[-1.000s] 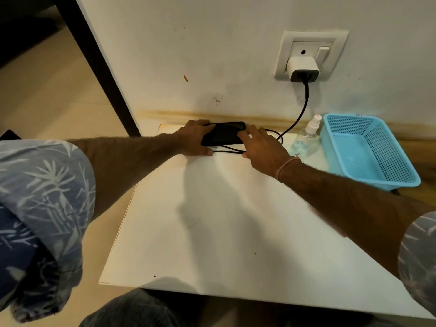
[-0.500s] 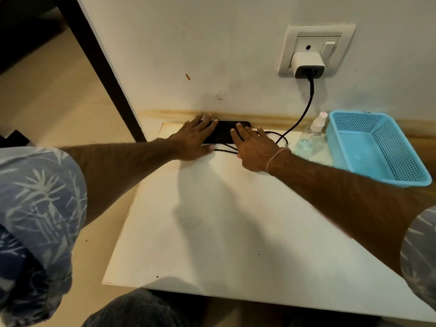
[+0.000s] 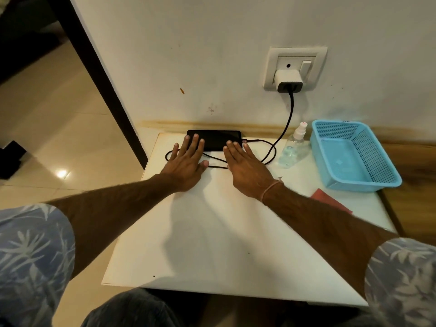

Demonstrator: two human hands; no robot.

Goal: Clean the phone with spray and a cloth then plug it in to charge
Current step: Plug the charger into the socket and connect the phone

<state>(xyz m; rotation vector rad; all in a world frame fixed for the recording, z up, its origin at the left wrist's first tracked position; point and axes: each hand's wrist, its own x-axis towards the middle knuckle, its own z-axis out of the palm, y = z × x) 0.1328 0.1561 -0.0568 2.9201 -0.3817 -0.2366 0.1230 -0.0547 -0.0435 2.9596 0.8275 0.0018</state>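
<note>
A black phone [image 3: 215, 139] lies flat at the far edge of the white table [image 3: 212, 244], against the wall. A black cable [image 3: 282, 133] runs from its right end in loops to the white charger [image 3: 288, 80] in the wall socket. My left hand [image 3: 187, 161] rests palm down, fingers spread, fingertips on the phone's left part. My right hand [image 3: 245, 167] lies flat and open beside it, fingertips at the phone's right near edge. A clear spray bottle [image 3: 293, 146] stands to the right. A red cloth [image 3: 330, 202] peeks out behind my right forearm.
A light blue perforated basket [image 3: 354, 156] sits at the table's far right corner. A dark door frame [image 3: 99, 74] runs down on the left, with tiled floor [image 3: 47, 126] beyond. My knees are under the near table edge.
Both hands let go of the phone, which now lies flat by the wall. The hands have flattened and slid back toward me, only fingertips touching the phone.
</note>
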